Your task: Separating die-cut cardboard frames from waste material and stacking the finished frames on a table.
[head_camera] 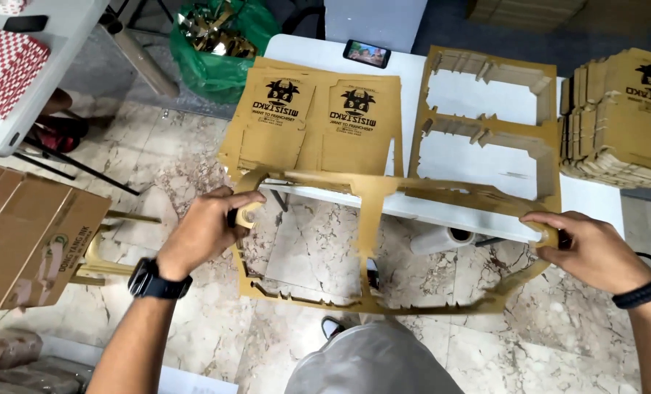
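Below the near edge of the white table, out over the marble floor, a brown cardboard waste frame with two large punched-out windows is held between both hands. At the frame's left edge the left hand has its fingers curled shut around the strip, and at the right edge the right hand pinches it, thumb on top, fingers underneath and mostly hidden. The frame sags and twists between the grips, so it looks light, thin and floppy; its narrow strips would likely tear or crease if pulled hard, and the wider corners and the centre bar seem the safest places to hold. On the table lie a printed die-cut sheet, another emptied frame, a stack of flat box blanks and a phone. A green bag of what may be offcuts stands behind on the floor.
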